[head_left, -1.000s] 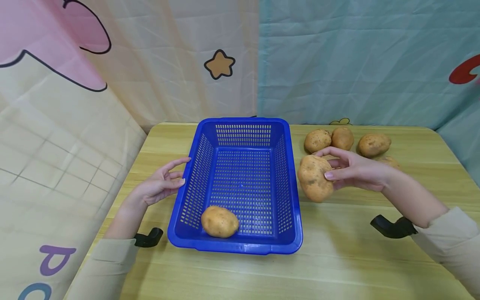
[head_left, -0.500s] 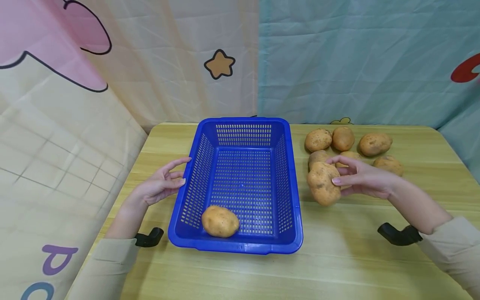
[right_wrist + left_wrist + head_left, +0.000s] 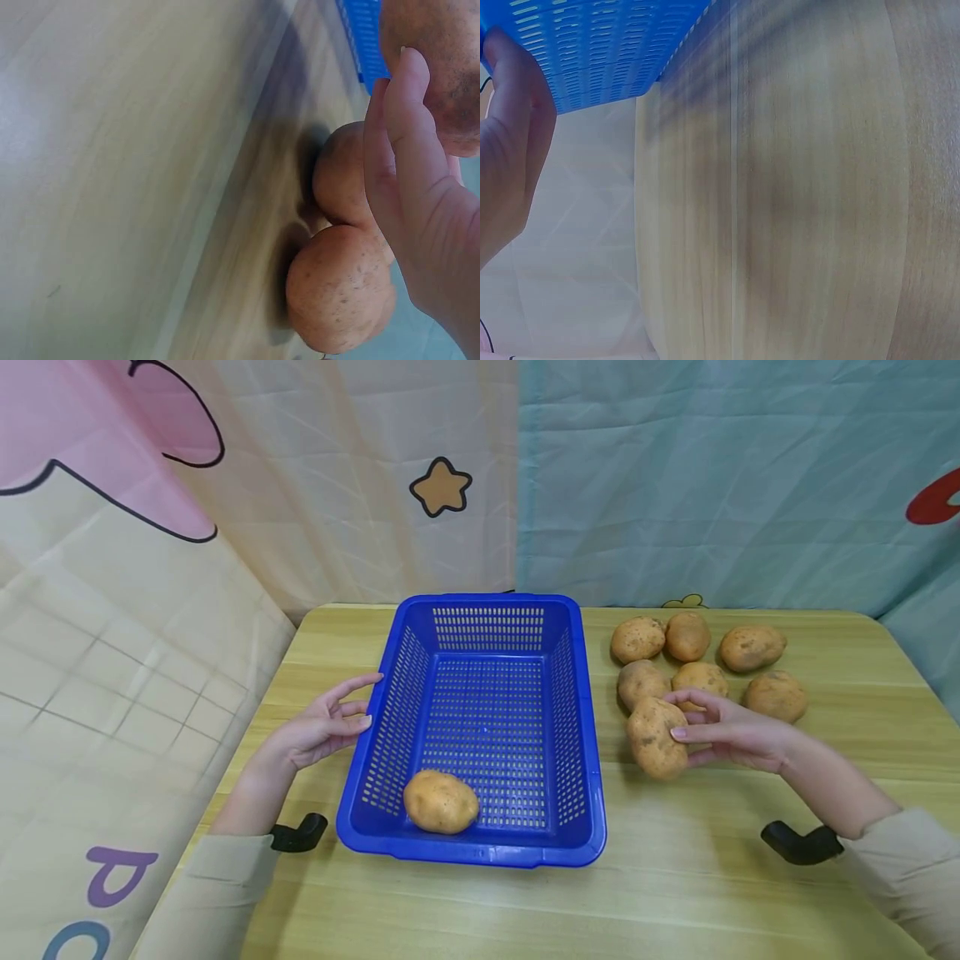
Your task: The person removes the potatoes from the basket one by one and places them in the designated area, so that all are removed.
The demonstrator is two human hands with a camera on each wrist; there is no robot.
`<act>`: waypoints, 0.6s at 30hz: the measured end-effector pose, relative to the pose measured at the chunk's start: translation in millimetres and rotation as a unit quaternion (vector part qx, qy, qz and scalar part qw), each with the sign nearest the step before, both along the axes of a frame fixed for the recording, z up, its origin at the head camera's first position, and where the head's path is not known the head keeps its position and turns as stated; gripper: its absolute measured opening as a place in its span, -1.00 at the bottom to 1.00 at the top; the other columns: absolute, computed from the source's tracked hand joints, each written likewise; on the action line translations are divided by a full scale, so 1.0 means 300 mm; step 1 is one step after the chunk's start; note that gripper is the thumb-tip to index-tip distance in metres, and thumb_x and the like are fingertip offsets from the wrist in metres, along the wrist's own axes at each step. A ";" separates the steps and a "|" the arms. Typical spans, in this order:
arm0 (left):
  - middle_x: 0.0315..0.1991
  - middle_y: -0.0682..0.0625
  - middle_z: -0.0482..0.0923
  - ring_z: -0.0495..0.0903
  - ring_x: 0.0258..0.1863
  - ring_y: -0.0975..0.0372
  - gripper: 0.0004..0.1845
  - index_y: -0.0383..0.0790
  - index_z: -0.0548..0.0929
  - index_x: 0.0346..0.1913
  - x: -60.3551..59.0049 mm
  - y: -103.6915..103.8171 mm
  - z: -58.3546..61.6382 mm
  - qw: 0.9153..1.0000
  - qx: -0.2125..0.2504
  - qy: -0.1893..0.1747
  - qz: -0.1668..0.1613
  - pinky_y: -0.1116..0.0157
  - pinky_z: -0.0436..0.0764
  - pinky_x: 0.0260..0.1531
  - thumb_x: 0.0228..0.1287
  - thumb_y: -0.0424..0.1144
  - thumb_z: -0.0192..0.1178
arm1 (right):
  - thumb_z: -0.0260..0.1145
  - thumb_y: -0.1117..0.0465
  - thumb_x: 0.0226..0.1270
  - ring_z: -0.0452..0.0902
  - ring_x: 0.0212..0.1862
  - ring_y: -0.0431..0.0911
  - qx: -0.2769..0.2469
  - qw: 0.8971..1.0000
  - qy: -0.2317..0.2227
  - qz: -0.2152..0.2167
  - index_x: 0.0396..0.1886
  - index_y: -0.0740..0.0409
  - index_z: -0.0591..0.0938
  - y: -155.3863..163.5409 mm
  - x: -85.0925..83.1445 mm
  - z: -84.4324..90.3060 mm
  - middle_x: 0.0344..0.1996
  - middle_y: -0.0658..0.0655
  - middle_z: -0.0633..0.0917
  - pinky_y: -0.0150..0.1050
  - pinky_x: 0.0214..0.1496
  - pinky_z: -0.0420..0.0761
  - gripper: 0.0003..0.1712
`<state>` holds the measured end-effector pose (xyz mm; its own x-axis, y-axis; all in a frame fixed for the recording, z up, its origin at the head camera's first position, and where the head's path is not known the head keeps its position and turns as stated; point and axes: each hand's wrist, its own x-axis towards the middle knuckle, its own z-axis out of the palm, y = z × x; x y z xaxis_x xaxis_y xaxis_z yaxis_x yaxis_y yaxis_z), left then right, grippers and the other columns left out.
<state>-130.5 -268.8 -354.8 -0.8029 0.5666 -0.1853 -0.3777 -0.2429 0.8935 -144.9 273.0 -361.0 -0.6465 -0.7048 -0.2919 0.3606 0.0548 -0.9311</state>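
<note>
Cartoon-print curtains back a pale wooden table (image 3: pixel 675 877). Blue perforated basket (image 3: pixel 592 793) holds one potato (image 3: pixel 440 802); left hand (image 3: pixel 318 735) rests spread fingers against its side wall. Right hand (image 3: pixel 731 733) pinches a large potato (image 3: pixel 656 737), apparently touching the table; its loose fingertip hold risks a roll into the cluster of potatoes (image 3: pixel 701 647) just behind.
</note>
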 end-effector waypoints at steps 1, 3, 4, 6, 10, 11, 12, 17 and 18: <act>-0.11 -0.12 0.58 0.63 -0.16 0.14 -0.40 -0.03 0.21 0.30 0.000 0.000 0.000 1.000 -0.002 0.000 0.001 0.27 0.63 -0.13 0.30 -0.63 -0.08 | 0.02 0.43 0.38 0.55 -0.01 0.00 0.002 1.000 -0.003 -0.003 0.11 -0.03 0.30 0.003 0.001 -0.004 -0.01 0.12 0.50 0.04 -0.01 0.58 -0.60; -0.11 -0.12 0.57 0.63 -0.16 0.14 -0.40 -0.04 0.20 0.30 -0.001 0.000 0.001 1.000 -0.004 0.000 0.001 0.27 0.63 -0.12 0.30 -0.63 -0.08 | 0.03 0.42 0.39 0.54 -0.01 0.00 0.012 1.000 -0.005 -0.006 0.11 -0.04 0.29 0.008 0.003 -0.011 0.00 0.12 0.49 0.04 -0.01 0.58 -0.60; -0.10 -0.12 0.57 0.63 -0.16 0.14 -0.40 -0.04 0.20 0.30 -0.001 0.000 0.002 1.000 -0.004 0.000 0.001 0.27 0.63 -0.12 0.31 -0.63 -0.08 | 0.03 0.41 0.39 0.54 -0.01 0.00 0.016 1.000 -0.005 -0.006 0.11 -0.04 0.28 0.009 0.004 -0.014 0.00 0.13 0.48 0.03 0.00 0.58 -0.61; -0.10 -0.12 0.57 0.63 -0.16 0.14 -0.40 -0.05 0.19 0.31 0.000 0.000 0.002 1.000 -0.001 -0.001 0.000 0.27 0.62 -0.12 0.31 -0.63 -0.08 | 0.05 0.39 0.39 0.53 -0.01 -0.01 0.026 1.000 -0.001 -0.007 0.11 -0.04 0.28 0.011 0.006 -0.023 0.00 0.13 0.48 0.03 0.00 0.58 -0.61; -0.10 -0.13 0.57 0.63 -0.15 0.13 -0.40 -0.05 0.18 0.31 -0.001 0.000 0.002 1.000 0.004 0.001 -0.004 0.27 0.62 -0.11 0.31 -0.63 -0.09 | 0.07 0.38 0.38 0.54 -0.01 0.00 0.036 0.999 0.001 -0.006 0.10 -0.05 0.29 0.015 0.012 -0.044 -0.01 0.13 0.49 0.04 0.00 0.58 -0.61; -0.10 -0.13 0.57 0.63 -0.15 0.13 -0.40 -0.06 0.18 0.31 -0.001 0.000 0.001 1.000 0.005 0.002 -0.006 0.27 0.62 -0.11 0.31 -0.63 -0.10 | 0.07 0.39 0.37 0.54 -0.01 0.00 0.036 0.999 0.000 -0.006 0.10 -0.05 0.29 0.016 0.013 -0.050 -0.01 0.13 0.50 0.04 0.00 0.58 -0.61; -0.10 -0.13 0.57 0.63 -0.16 0.13 -0.40 -0.06 0.18 0.31 -0.001 0.000 0.001 1.000 0.006 0.002 -0.007 0.27 0.62 -0.11 0.31 -0.63 -0.10 | 0.07 0.40 0.37 0.55 -0.02 0.00 0.035 0.999 -0.001 -0.006 0.10 -0.04 0.30 0.018 0.014 -0.055 -0.02 0.13 0.51 0.04 0.00 0.58 -0.61; -0.11 -0.12 0.57 0.63 -0.17 0.14 -0.40 -0.05 0.18 0.31 -0.002 -0.001 -0.001 1.000 0.012 0.002 -0.010 0.28 0.62 -0.12 0.31 -0.63 -0.11 | 0.07 0.40 0.37 0.55 -0.03 0.01 0.032 0.999 -0.002 -0.008 0.09 -0.04 0.29 0.021 0.020 -0.076 -0.03 0.14 0.51 0.03 -0.01 0.58 -0.61; -0.11 -0.13 0.57 0.63 -0.16 0.14 -0.40 -0.05 0.18 0.31 -0.002 -0.001 -0.001 1.000 0.012 0.002 -0.010 0.27 0.62 -0.12 0.31 -0.63 -0.11 | 0.07 0.40 0.37 0.55 -0.03 0.01 0.033 0.999 -0.002 -0.008 0.09 -0.04 0.29 0.022 0.022 -0.078 -0.03 0.14 0.51 0.02 -0.01 0.59 -0.62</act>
<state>-131.1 -269.0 -355.2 -0.7924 0.5864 -0.1683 -0.3793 -0.2575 0.8887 -138.4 279.5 -384.6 -0.6569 -0.6730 -0.3401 0.3659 0.1099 -0.9241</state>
